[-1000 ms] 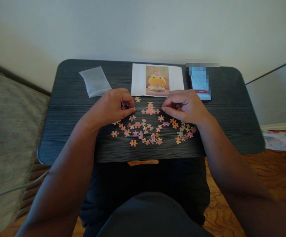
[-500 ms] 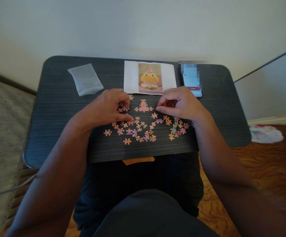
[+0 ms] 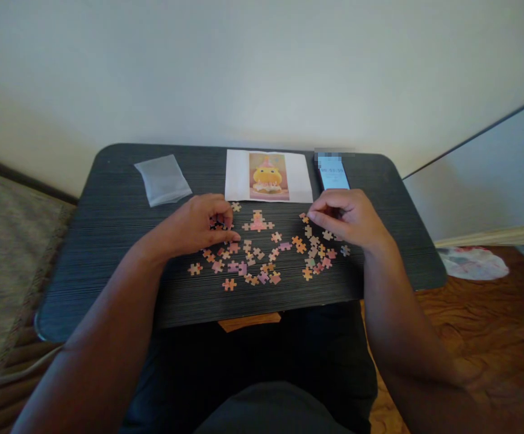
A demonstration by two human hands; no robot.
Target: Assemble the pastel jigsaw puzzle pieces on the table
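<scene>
Several small pink, orange and yellow jigsaw pieces (image 3: 262,259) lie scattered on a dark table (image 3: 108,241). A small joined cluster of pieces (image 3: 257,223) sits just below a printed picture of a yellow character (image 3: 268,176). My left hand (image 3: 199,224) rests on the table left of the cluster, fingers curled down onto loose pieces. My right hand (image 3: 347,218) hovers right of the cluster, fingers pinched together over the pieces at the right; whether a piece is in the pinch is hidden.
An empty clear plastic bag (image 3: 162,179) lies at the table's back left. A phone (image 3: 333,173) lies next to the picture at the back right. A wall stands behind the table. Wooden floor and a bit of cloth (image 3: 472,263) are at the right.
The view has tilted up, so the table sits lower in the frame. My right hand has drawn away to the right of the joined cluster. My left hand stays on the pieces at the left.
</scene>
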